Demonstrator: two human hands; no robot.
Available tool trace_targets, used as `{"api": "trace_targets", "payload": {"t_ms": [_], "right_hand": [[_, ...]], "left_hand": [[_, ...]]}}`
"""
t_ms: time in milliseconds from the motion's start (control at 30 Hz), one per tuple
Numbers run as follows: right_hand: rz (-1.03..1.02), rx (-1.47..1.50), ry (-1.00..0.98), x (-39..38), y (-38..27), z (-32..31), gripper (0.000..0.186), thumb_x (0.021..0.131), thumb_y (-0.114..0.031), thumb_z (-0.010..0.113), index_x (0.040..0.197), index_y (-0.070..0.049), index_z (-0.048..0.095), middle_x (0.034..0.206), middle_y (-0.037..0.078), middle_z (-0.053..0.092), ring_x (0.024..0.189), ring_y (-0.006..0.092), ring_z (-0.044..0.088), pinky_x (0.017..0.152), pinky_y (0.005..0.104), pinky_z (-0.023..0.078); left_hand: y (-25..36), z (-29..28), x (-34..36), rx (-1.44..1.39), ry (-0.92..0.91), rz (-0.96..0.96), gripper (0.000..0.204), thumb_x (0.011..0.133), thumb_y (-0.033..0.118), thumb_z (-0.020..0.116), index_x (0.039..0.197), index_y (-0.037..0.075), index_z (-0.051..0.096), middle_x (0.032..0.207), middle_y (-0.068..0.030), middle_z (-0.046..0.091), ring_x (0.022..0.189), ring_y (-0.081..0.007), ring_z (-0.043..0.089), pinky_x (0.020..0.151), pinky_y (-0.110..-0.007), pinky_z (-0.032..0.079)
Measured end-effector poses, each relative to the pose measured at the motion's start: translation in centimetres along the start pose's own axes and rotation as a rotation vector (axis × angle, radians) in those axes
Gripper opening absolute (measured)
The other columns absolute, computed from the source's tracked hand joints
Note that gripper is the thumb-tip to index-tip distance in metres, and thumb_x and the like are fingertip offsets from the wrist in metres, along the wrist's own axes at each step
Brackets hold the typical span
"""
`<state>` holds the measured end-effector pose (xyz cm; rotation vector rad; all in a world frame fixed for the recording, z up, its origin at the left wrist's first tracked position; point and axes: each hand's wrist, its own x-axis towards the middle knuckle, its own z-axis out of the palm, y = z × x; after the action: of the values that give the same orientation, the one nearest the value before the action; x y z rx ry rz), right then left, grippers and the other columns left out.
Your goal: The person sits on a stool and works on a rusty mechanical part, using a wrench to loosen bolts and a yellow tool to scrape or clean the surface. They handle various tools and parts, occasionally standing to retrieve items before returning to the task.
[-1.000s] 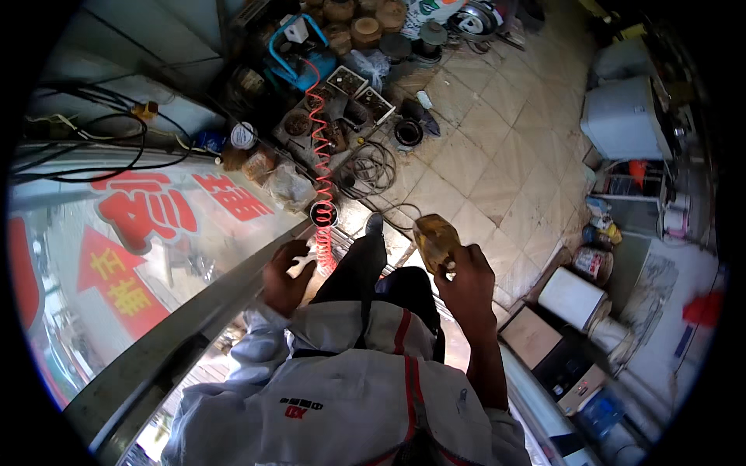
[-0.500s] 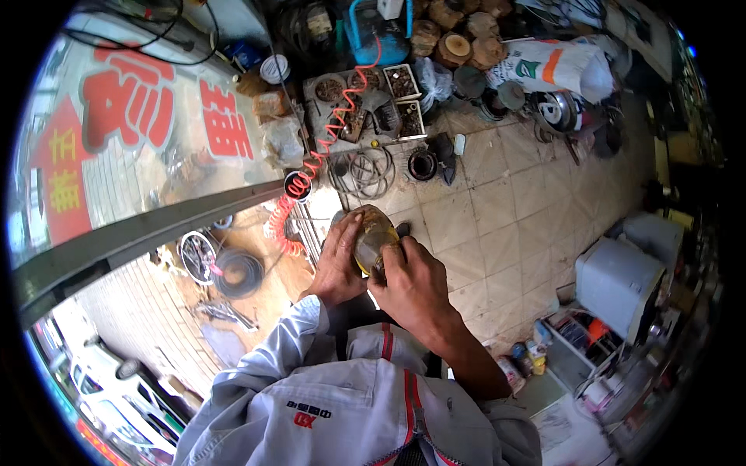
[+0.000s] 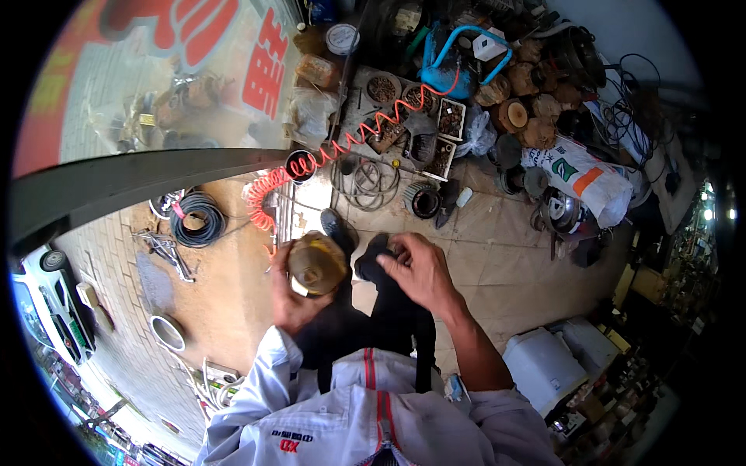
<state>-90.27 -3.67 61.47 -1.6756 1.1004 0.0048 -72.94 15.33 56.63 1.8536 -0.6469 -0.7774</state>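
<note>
My left hand point(image 3: 289, 305) is wrapped round the side of a round, dirty yellow-brown part point(image 3: 318, 268), holding it above my lap. The part has a domed face with a raised middle, and its rim looks pale on the near side. What kind of part it is, I cannot make out. To the right, apart from it, my right hand point(image 3: 426, 273) hovers over my dark trouser leg. Its fingers are curled in toward the thumb; anything small between them is hidden. Beyond the part, one of my dark shoes point(image 3: 336, 227) rests on the floor.
A red coiled air hose point(image 3: 264, 203) runs to a blue tank point(image 3: 449, 78) at the back. Trays of small metal pieces point(image 3: 452, 118) and a ring-shaped part point(image 3: 423, 202) lie ahead. At left are a black cable coil point(image 3: 198, 221) and a door frame point(image 3: 155, 177); a grey box point(image 3: 544, 369) stands right.
My right hand has left the part and moved to the right. My left hand has shifted left with the part, turned to show its domed face. The whole view has swung round.
</note>
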Motion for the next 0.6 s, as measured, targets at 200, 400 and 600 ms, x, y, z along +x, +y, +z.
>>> {"api": "trace_targets", "payload": {"t_ms": [200, 400, 600], "right_hand": [[0.358, -0.099, 0.140, 15.1, 22.7, 5.0, 0.045, 0.082, -0.025, 0.080, 0.111, 0.007, 0.065, 0.094, 0.020, 0.071, 0.086, 0.0283, 0.071, 0.075, 0.0391, 0.054], [0.418, -0.453, 0.229, 29.5, 35.4, 12.0, 0.055, 0.081, -0.028, 0.079, 0.119, 0.006, 0.058, 0.100, 0.027, 0.069, 0.095, 0.0449, 0.067, 0.081, 0.0498, 0.053], [0.439, -0.492, 0.268, 37.2, 40.1, 14.7, 0.046, 0.090, -0.028, 0.072, 0.114, 0.005, 0.051, 0.095, 0.033, 0.066, 0.092, 0.0494, 0.067, 0.077, 0.0534, 0.055]], "left_hand": [[-5.0, -0.7, 0.3, -0.020, 0.107, -0.197, 0.115, 0.058, 0.014, 0.089, 0.152, 0.006, 0.023, 0.141, -0.0172, 0.044, 0.129, -0.0294, 0.050, 0.109, -0.043, 0.045], [-11.5, 3.3, 0.5, 0.234, 0.330, -0.400, 0.114, 0.060, 0.016, 0.087, 0.153, 0.005, 0.021, 0.141, -0.0186, 0.041, 0.130, -0.0333, 0.045, 0.110, -0.045, 0.041], [-16.3, 6.9, -1.1, 0.489, 0.359, -0.549, 0.105, 0.070, 0.028, 0.086, 0.149, -0.004, 0.026, 0.136, -0.0214, 0.047, 0.119, -0.0332, 0.053, 0.101, -0.044, 0.047]]}}
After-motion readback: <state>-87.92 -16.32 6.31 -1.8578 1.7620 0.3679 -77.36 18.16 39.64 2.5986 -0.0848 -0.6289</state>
